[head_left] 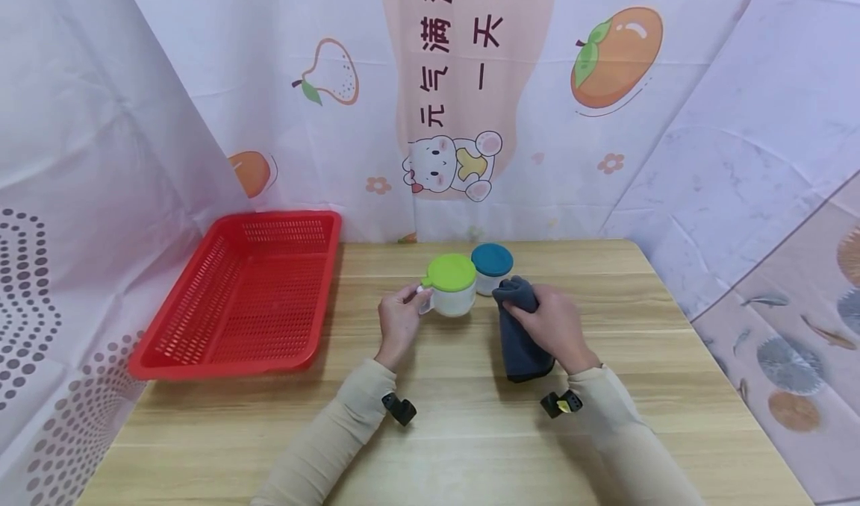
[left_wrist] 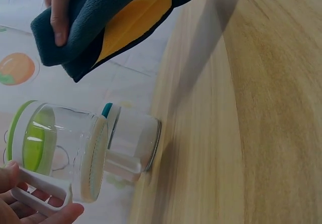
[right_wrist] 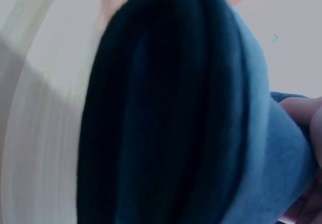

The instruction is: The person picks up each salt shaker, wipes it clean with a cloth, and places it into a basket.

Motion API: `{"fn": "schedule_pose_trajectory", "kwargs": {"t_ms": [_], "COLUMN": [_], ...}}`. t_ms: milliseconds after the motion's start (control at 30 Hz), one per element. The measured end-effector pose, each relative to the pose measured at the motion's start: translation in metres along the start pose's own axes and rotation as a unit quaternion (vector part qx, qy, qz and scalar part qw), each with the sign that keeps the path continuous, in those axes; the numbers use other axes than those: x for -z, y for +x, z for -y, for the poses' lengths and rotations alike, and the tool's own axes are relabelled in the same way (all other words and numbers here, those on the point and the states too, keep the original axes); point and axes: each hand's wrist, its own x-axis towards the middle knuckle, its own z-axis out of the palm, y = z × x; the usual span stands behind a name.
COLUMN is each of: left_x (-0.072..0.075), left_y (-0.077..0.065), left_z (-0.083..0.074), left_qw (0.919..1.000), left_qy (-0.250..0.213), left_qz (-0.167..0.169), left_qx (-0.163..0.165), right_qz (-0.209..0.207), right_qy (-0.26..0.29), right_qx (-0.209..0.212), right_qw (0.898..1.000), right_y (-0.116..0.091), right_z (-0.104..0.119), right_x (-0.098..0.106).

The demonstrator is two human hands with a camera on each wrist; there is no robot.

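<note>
My left hand [head_left: 399, 322] grips the white handle of a clear jar with a green lid [head_left: 452, 275]. In the left wrist view this clear jar [left_wrist: 68, 143] is upright and raised off the table, its fingers curled round the handle. My right hand [head_left: 559, 325] holds a folded dark blue-grey cloth [head_left: 517, 342], which hangs down to the right of the jar. A yellow underside shows on the cloth [left_wrist: 95, 17] in the left wrist view. The cloth [right_wrist: 176, 113] fills most of the right wrist view and hides what lies beyond it.
Just behind, a second clear jar with a blue lid [head_left: 493, 261] stands on the wooden table [head_left: 463, 431]. On the left sits a red plastic basket [head_left: 322, 297] with perforated sides. A printed curtain [head_left: 524, 192] hangs along the table's back edge.
</note>
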Motion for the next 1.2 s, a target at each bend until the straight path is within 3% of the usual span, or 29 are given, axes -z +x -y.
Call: {"fn": "schedule_pose_trajectory", "kwargs": {"t_ms": [367,500,1200], "left_x": [-0.004,-0.006,-0.011], "left_y": [-0.003,-0.005,-0.010], "left_z": [-0.002,-0.003,-0.006], "left_qw": [0.9999,0.9999,0.9997], "left_qy": [0.006,0.007,0.004], "left_qz": [-0.011,-0.010,-0.023], "left_qx": [-0.005,0.004,0.000], "right_qz": [-0.044,-0.057,-0.065], "right_qy": [-0.022,-0.019,-0.029], "right_qx": [0.040,0.035,0.040], "right_qw": [0.998,0.998,0.997], "right_y": [-0.001,-0.002,-0.003], "right_z": [0.017,0.022,0.034], "right_x": [-0.016,-0.019,-0.021]}}
